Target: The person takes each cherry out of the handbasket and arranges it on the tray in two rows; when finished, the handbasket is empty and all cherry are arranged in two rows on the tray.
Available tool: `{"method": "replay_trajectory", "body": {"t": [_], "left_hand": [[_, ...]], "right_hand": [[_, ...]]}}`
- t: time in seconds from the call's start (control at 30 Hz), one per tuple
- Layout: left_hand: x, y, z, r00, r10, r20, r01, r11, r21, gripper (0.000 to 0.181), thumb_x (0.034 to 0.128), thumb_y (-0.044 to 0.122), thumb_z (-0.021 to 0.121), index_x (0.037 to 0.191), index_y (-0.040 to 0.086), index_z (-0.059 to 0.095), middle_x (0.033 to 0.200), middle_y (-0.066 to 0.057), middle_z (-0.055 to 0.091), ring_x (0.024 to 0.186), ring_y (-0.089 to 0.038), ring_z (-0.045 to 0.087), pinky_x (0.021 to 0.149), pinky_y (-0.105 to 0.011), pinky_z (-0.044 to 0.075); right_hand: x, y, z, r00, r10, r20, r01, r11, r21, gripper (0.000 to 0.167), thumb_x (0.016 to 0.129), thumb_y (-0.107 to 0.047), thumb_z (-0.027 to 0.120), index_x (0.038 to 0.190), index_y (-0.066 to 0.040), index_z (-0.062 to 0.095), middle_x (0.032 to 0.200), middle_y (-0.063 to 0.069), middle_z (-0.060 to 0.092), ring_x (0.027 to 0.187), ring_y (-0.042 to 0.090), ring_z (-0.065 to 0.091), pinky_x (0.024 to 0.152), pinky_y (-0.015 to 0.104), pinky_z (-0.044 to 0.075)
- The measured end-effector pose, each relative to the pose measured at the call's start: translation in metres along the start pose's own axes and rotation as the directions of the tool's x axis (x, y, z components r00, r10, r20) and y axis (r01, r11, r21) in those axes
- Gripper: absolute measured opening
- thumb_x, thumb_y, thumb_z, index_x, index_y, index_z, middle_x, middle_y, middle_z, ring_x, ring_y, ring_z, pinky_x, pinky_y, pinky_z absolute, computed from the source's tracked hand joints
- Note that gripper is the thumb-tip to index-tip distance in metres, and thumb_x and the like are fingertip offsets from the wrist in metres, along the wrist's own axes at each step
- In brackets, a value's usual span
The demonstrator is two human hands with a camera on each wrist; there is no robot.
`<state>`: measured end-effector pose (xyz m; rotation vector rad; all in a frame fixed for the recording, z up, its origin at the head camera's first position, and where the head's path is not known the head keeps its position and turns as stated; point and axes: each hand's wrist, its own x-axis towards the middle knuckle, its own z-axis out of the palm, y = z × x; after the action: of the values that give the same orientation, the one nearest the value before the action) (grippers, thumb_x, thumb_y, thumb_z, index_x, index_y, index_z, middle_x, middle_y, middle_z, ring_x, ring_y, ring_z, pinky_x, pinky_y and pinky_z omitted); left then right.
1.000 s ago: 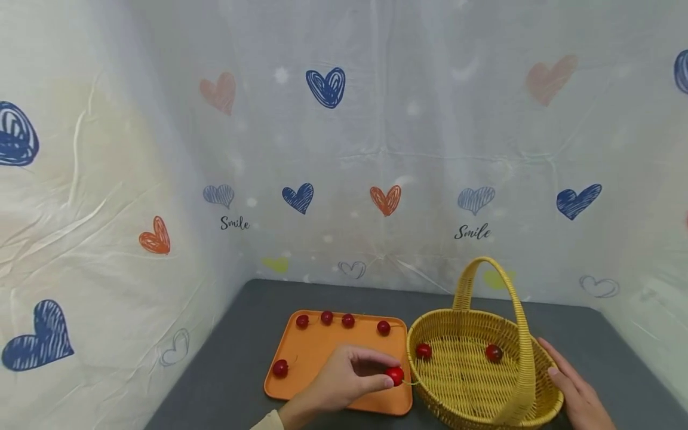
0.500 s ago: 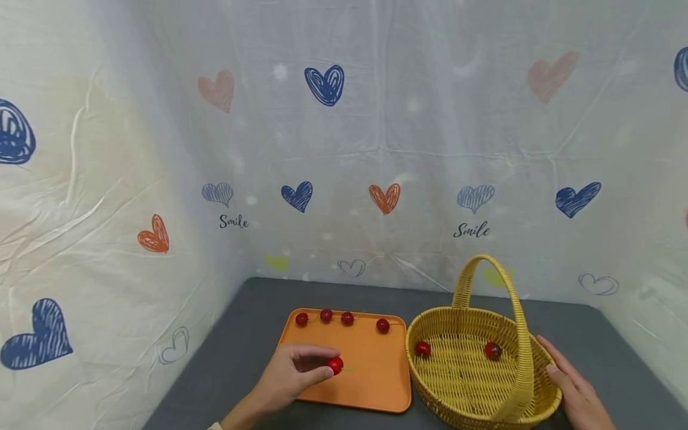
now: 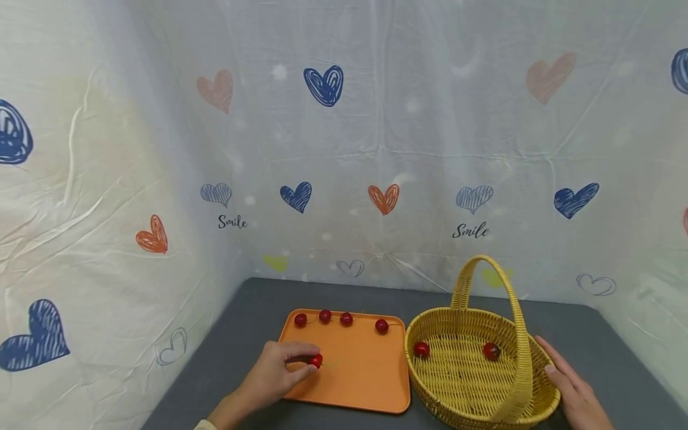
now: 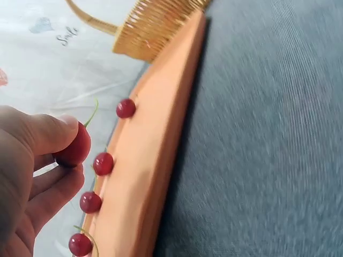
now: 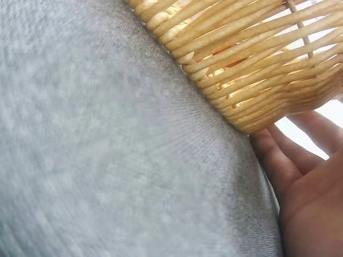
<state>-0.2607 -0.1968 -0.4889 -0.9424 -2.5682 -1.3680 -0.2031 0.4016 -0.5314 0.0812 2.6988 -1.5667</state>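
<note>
Between thumb and fingertips my left hand (image 3: 275,370) pinches a red cherry (image 4: 75,145) by its body, green stem sticking out. It is above the left part of an orange tray (image 3: 360,382). Several other cherries lie along the tray's far side, among them one cherry (image 3: 381,326) at the right. A yellow wicker basket (image 3: 467,388) stands beside the tray. Inside it are a cherry (image 3: 421,350) at the left and a darker one (image 3: 491,351) further right. My right hand (image 3: 577,388) rests against the basket's right outer side, fingers fairly straight, thumb near the rim.
The basket's tall arched handle (image 3: 520,334) rises over its right part. A dark grey tabletop (image 3: 215,358) lies under everything. Behind hangs a pale curtain (image 3: 344,143) printed with hearts; it also closes off the left and right sides.
My left hand has moved left with the cherry, from beside the basket's rim to over the tray's left part. A cherry at the tray's left is now out of sight. My right hand stays put.
</note>
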Motion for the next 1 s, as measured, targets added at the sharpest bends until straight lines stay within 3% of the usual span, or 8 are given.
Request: {"method": "replay_trajectory", "body": {"t": [0.1,0.13,0.23,0.3,0.37,0.6,0.8,1.0], "left_hand": [[0.002,-0.005,0.001,0.997,0.076,0.027,-0.078,0.988,0.135,0.023,0.0973,0.012,0.085,0.119,0.005,0.084,0.117,-0.004,0.084,0.106,-0.014,0.080,0.089,-0.034,0.068],[0.003,-0.007,0.002,0.995,0.097,0.037,-0.102,0.980,0.172,0.022,0.0967,0.010,0.085,0.118,0.006,0.084,0.115,-0.004,0.084,0.105,-0.013,0.080,0.088,-0.032,0.068],[0.005,-0.010,0.002,0.987,0.145,0.068,-0.158,0.947,0.280,0.020,0.0947,0.007,0.086,0.115,0.008,0.084,0.112,0.000,0.084,0.103,-0.011,0.079,0.087,-0.032,0.068],[0.006,-0.011,0.001,0.983,0.158,0.092,-0.179,0.930,0.322,0.020,0.0940,0.007,0.087,0.113,0.008,0.085,0.110,0.001,0.084,0.103,-0.011,0.079,0.087,-0.034,0.068],[0.007,-0.012,0.000,0.980,0.154,0.123,-0.188,0.920,0.344,0.019,0.0942,0.007,0.086,0.113,0.010,0.084,0.110,0.002,0.084,0.102,-0.009,0.078,0.087,-0.034,0.068],[0.011,-0.016,-0.002,0.969,0.096,0.227,-0.179,0.906,0.384,0.011,0.0971,0.010,0.083,0.107,0.015,0.081,0.103,0.010,0.079,0.091,0.002,0.067,0.082,-0.026,0.063],[0.012,-0.015,-0.003,0.970,0.055,0.238,-0.150,0.903,0.402,0.015,0.0962,0.009,0.083,0.111,0.013,0.082,0.106,0.007,0.081,0.095,0.001,0.070,0.086,-0.029,0.065],[0.014,-0.013,-0.002,0.970,0.091,0.227,-0.179,0.898,0.403,0.017,0.0965,0.009,0.084,0.113,0.013,0.081,0.105,0.006,0.081,0.094,-0.001,0.071,0.085,-0.029,0.066]], "right_hand": [[-0.001,0.000,0.001,1.000,-0.020,-0.013,0.020,1.000,-0.009,0.069,0.120,-0.054,0.026,0.179,-0.027,0.004,0.175,-0.015,0.009,0.138,-0.030,0.020,0.085,0.005,0.042],[-0.001,0.001,0.001,1.000,-0.023,-0.019,0.023,1.000,-0.016,0.068,0.120,-0.055,0.027,0.179,-0.028,0.005,0.172,-0.019,0.011,0.122,-0.037,0.021,0.085,0.005,0.042],[-0.001,0.002,0.001,0.999,-0.028,-0.020,0.027,0.999,-0.017,0.068,0.120,-0.053,0.027,0.179,-0.028,0.005,0.178,-0.009,0.010,0.125,-0.036,0.021,0.085,0.004,0.041],[0.000,0.003,0.001,0.999,-0.034,-0.022,0.034,0.999,-0.017,0.067,0.120,-0.052,0.027,0.179,-0.026,0.005,0.178,-0.006,0.011,0.114,-0.040,0.023,0.085,0.004,0.041],[0.000,0.004,0.001,0.999,-0.044,-0.021,0.044,0.999,-0.008,0.067,0.121,-0.050,0.027,0.179,-0.025,0.006,0.179,-0.002,0.013,0.114,-0.040,0.024,0.085,0.004,0.042],[-0.003,0.008,0.003,0.998,-0.053,-0.020,0.054,0.997,0.060,0.066,0.121,-0.049,0.030,0.179,-0.025,0.008,0.154,-0.034,0.024,0.113,-0.041,0.030,0.087,0.004,0.046],[-0.004,0.009,0.003,0.998,-0.064,-0.016,0.065,0.994,0.087,0.066,0.121,-0.048,0.029,0.179,-0.024,0.008,0.156,-0.033,0.024,0.114,-0.040,0.031,0.087,0.004,0.046],[-0.002,0.006,0.002,0.999,-0.049,-0.015,0.049,0.998,0.038,0.066,0.121,-0.051,0.027,0.179,-0.025,0.007,0.168,-0.021,0.019,0.112,-0.041,0.030,0.087,0.004,0.045]]}}
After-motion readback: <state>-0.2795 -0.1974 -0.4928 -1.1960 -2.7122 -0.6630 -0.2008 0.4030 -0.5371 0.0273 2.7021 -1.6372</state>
